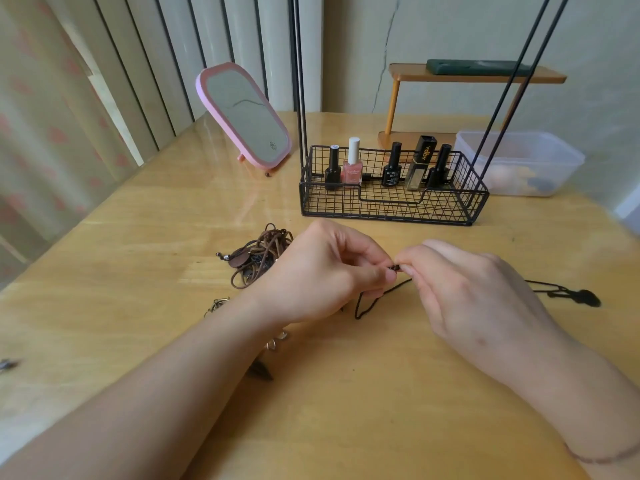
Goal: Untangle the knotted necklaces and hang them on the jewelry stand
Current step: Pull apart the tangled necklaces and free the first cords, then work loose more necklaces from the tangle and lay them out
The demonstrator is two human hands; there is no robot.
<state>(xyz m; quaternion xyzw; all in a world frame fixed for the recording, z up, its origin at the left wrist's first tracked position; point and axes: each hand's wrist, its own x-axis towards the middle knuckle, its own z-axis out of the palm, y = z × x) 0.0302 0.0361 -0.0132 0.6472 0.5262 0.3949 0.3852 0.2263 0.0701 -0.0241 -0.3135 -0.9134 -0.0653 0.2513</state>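
Observation:
A thin black cord necklace (369, 304) lies on the wooden table, its dark pendant (585, 297) off to the right. My left hand (322, 271) and my right hand (460, 282) meet above it and pinch a small dark piece of the cord (394, 268) between fingertips. A tangled heap of brown cord necklaces (256, 259) with a round metal pendant sits just left of my left hand. More chain and a dark pendant (263, 370) peek out under my left forearm. The black wire jewelry stand (391, 206) rises behind my hands, its thin rods running up out of view.
Several nail polish bottles (353, 164) stand in the stand's wire basket. A pink framed mirror (246, 116) leans at the back left. A clear plastic box (519, 161) and a small orange shelf (474, 77) sit at the back right. A small metal item (8, 364) lies at the far left.

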